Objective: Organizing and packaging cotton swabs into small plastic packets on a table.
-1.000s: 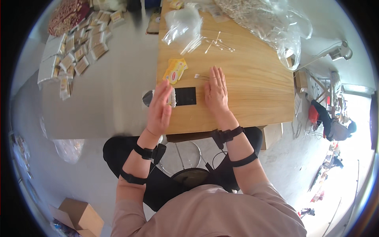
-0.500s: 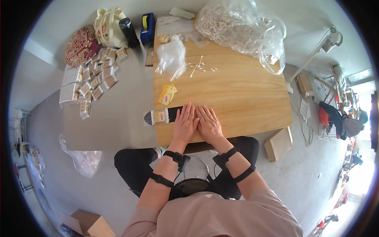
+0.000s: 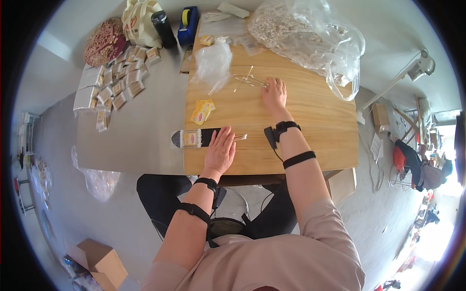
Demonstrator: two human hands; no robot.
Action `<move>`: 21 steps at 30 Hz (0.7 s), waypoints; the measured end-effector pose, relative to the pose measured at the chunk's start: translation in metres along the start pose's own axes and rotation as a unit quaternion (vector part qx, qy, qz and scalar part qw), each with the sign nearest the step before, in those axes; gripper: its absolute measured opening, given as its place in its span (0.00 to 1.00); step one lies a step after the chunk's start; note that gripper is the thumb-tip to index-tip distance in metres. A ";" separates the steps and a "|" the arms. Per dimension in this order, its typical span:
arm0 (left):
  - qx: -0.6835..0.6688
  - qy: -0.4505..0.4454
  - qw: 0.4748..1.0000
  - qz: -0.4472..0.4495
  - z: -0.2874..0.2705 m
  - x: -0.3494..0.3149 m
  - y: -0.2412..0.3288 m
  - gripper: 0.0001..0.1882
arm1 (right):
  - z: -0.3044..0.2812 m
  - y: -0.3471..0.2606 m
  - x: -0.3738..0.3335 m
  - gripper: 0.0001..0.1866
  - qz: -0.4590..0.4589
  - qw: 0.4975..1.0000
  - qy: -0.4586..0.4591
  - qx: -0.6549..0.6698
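My left hand lies flat with its fingers stretched, over the right part of a black strip with a rounded left end. Tips of a few cotton swabs stick out to the right from beneath it. On the strip's left part, a row of cotton swabs and a yellow label lie under what looks like clear wrap. My right hand reaches forward over the table, fingers slightly apart and bent down beside loose cotton swabs. Its fingertips are at the swab ends; whether it grips one is hidden.
Yellow cards and clear plastic bags lie on the wooden table. A big bag of swabs stands at the back. Left are packed swabs, a black bottle and a blue tape dispenser. A lamp stands right.
My hands were side by side on the strip's right part. The right has moved away, forward and right, to the loose swabs; the left remains on the strip, where swab tips now show.
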State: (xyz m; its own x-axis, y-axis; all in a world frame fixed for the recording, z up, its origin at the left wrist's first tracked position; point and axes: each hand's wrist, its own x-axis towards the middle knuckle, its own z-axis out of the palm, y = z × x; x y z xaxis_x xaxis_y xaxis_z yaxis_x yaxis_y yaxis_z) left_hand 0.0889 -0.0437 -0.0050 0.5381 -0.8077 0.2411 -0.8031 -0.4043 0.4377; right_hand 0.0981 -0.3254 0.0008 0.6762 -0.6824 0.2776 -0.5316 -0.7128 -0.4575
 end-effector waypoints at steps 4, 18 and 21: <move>-0.024 0.016 1.000 0.007 -0.001 0.005 0.004 0.15 | 0.009 0.011 0.015 0.09 -0.064 0.998 0.002 0.011; -0.057 0.032 0.998 -0.016 0.002 0.003 0.000 0.13 | -0.029 0.010 -0.105 0.02 -0.060 0.996 0.003 0.071; -0.088 0.034 0.995 -0.029 0.002 0.001 -0.003 0.18 | -0.027 -0.017 -0.127 0.02 -0.098 0.989 -0.008 0.108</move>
State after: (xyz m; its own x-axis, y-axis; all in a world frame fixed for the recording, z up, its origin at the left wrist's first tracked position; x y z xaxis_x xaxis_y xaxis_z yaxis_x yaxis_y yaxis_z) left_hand 0.0909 -0.0444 -0.0081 0.6034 -0.7518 0.2659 -0.7154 -0.3631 0.5970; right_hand 0.0075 -0.2304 -0.0038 0.7643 -0.5308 0.3661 -0.2693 -0.7786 -0.5668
